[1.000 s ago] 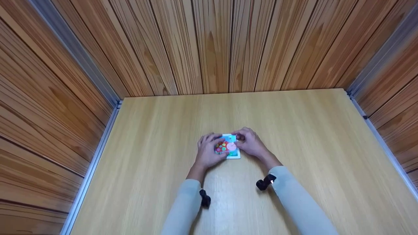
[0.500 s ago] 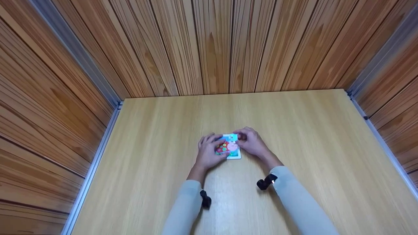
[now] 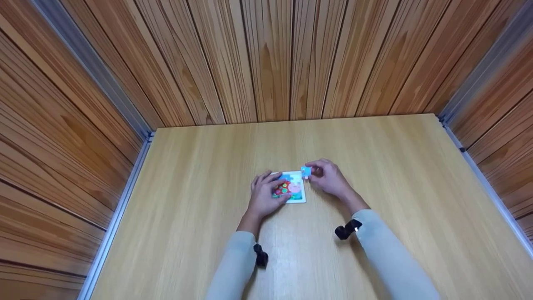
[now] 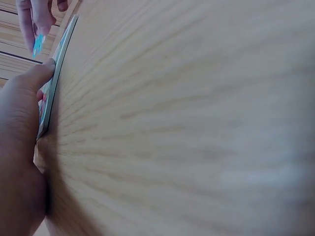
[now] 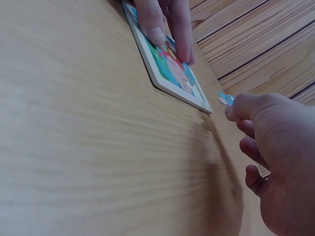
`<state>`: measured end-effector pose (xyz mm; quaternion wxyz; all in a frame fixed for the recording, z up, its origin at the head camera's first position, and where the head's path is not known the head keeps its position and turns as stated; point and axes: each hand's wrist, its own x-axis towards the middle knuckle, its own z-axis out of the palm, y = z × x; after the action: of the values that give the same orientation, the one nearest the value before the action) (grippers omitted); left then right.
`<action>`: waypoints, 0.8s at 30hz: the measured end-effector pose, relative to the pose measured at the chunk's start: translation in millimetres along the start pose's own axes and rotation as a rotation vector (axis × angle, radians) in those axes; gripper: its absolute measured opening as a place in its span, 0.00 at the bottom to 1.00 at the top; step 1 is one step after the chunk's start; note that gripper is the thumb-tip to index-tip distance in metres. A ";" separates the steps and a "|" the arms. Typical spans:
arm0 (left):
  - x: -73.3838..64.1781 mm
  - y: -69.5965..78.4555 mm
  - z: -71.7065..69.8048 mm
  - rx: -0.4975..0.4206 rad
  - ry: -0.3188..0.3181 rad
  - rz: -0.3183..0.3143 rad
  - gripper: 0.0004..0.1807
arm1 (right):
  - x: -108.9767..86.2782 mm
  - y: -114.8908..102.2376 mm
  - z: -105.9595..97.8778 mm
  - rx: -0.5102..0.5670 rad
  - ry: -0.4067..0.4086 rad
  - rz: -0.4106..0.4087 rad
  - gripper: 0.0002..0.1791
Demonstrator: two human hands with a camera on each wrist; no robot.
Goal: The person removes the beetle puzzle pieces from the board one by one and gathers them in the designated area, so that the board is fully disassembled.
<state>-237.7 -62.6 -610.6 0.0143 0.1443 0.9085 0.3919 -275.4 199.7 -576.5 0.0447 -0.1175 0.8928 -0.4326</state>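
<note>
To the left of the left hand, a wooden wall [image 3: 54, 125] is seen, with a metal rail [image 3: 114, 216] run along its foot, well apart from the fingers. Below the left hand, on the near side, the forearm is covered by a pale left sleeve [image 3: 233, 262], at whose cuff a black camera [image 3: 261, 256] is worn. The left hand [image 3: 264, 193] is laid over the left part of the board [image 3: 296, 201], its fingers spread and lightly bent; the near edge is touched by the thumb, and the picture is pressed by the fingertips, so that the board is steadied but not lifted. The board is laid flat on the table [image 3: 200, 187], between the two hands, and a red, dotted shape [image 3: 284, 188] and a pink head [image 3: 295, 188] are shown on it, just right of the left fingers. Close to the left of the right hand's fingertips, a small blue piece [image 3: 306, 171] is held up, near the board's far right corner and apart from it. The piece is pinched between thumb and forefinger of the right hand [image 3: 329, 179], whose other fingers are loosely curled below. Nearer than the right hand, a second black camera [image 3: 348, 230] is worn at the cuff of the right sleeve [image 3: 391, 250]. Well to the right of that hand, another wooden wall [image 3: 508, 125] is seen, and beyond both hands the table is bounded by a planked back wall [image 3: 270, 62].
</note>
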 end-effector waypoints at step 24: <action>-0.7 0.4 0.6 -0.022 0.020 0.008 0.30 | -6.4 24.3 -52.1 -0.005 0.074 0.022 0.22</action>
<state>-236.8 -62.1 -610.8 0.0052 0.1437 0.9037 0.4033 -282.8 255.5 -563.3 0.0160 -0.0916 0.8961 -0.4341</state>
